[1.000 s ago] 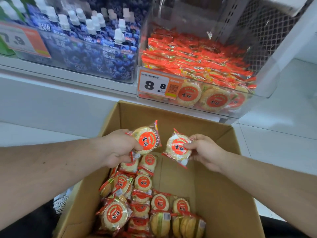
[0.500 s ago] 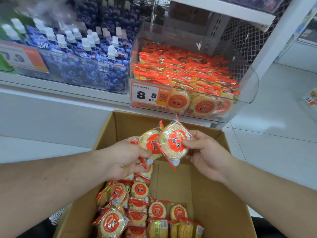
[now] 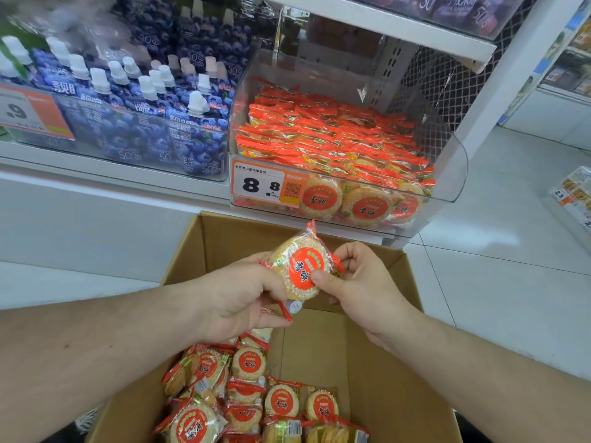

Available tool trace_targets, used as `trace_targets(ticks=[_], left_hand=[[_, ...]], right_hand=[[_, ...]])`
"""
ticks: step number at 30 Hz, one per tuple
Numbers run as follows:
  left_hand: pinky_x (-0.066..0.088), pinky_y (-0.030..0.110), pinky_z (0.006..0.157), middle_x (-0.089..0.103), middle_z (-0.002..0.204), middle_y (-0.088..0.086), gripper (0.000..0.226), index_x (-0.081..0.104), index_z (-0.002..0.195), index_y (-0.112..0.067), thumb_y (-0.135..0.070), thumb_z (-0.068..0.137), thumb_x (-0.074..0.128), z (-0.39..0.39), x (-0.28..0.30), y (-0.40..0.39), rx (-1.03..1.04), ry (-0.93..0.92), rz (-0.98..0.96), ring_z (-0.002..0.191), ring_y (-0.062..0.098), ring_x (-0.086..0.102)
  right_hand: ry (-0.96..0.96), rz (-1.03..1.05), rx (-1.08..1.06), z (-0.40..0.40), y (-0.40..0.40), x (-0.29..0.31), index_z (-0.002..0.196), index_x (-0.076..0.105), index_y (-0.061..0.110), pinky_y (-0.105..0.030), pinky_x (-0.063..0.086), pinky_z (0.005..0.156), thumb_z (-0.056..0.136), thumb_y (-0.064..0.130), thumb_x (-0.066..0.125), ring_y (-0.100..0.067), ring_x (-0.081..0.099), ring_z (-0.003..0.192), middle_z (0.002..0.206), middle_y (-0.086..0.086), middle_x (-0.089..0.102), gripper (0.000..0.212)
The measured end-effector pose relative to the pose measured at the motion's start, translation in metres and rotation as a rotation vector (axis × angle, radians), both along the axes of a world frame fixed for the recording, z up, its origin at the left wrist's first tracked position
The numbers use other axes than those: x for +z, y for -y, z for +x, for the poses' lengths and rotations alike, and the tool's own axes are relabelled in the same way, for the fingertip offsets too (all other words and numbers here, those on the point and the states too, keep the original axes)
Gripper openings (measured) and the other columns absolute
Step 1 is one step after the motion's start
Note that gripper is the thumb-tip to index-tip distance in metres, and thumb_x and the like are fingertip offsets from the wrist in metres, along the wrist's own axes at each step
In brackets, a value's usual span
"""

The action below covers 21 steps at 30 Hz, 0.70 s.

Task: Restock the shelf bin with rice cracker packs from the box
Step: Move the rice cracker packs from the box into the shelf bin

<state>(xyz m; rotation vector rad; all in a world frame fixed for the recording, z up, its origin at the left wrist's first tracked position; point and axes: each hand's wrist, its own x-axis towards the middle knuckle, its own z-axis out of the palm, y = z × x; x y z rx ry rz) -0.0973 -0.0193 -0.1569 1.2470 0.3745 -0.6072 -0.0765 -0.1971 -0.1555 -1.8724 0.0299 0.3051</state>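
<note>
Above the open cardboard box [image 3: 380, 372] both hands meet on stacked rice cracker packs [image 3: 300, 270], round pale crackers in clear wrap with an orange label. My left hand [image 3: 236, 302] grips the stack from the left and behind; a second pack's red edge shows under its fingers. My right hand [image 3: 355, 282] pinches the front pack, thumb on the label. Several more packs [image 3: 252, 394] lie in the box's near left part. The clear shelf bin [image 3: 447, 174], filled with orange-wrapped packs, stands just beyond the box.
A price tag reading 8.8 [image 3: 259, 185] is fixed to the bin's front. Left of it a clear bin holds blue spouted jelly pouches [image 3: 144, 100]. A white shelf board [image 3: 383, 24] overhangs the cracker bin. White floor tiles [image 3: 495, 251] lie to the right.
The two packs, held apart a second ago, have been brought together into one stack. Both hands rose slightly toward the shelf, and the view tilted up.
</note>
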Motion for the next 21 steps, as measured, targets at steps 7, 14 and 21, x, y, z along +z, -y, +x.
trace_targets(ticks=[7, 14, 21], left_hand=[[0.059, 0.037, 0.080, 0.069, 0.112, 0.009, 0.053, 0.056, 0.122, -0.024, -0.003, 0.077, 0.077, -0.004, 0.005, 0.000, -0.051, 0.229, 0.091, 0.098, 0.020, 0.069], [0.057, 0.040, 0.087, 0.070, 0.101, 0.003, 0.045, 0.062, 0.110, -0.023, -0.001, 0.075, 0.080, 0.003, 0.017, -0.004, -0.192, 0.593, 0.333, 0.094, 0.018, 0.069], [0.049, 0.033, 0.097, 0.061, 0.116, -0.017, 0.055, 0.051, 0.119, -0.039, -0.028, 0.074, 0.081, 0.011, 0.030, 0.006, -0.192, 0.911, 0.659, 0.108, 0.003, 0.058]], right_hand=[[0.119, -0.122, 0.025, 0.000, 0.004, 0.008, 0.106, 0.051, 0.023, -0.022, 0.053, 0.073, 0.071, 0.013, 0.086, -0.004, 0.059, 0.082, 0.101, 0.000, 0.062, 0.051], [0.182, -0.136, 0.285, 0.005, 0.020, 0.026, 0.122, 0.051, 0.031, -0.028, 0.055, 0.088, 0.066, 0.034, 0.082, -0.008, 0.066, 0.103, 0.115, 0.004, 0.066, 0.064], [0.410, -0.239, 0.278, 0.010, 0.033, 0.061, 0.099, 0.061, 0.036, -0.028, 0.055, 0.085, 0.068, 0.028, 0.080, -0.007, 0.069, 0.090, 0.094, 0.014, 0.072, 0.037]])
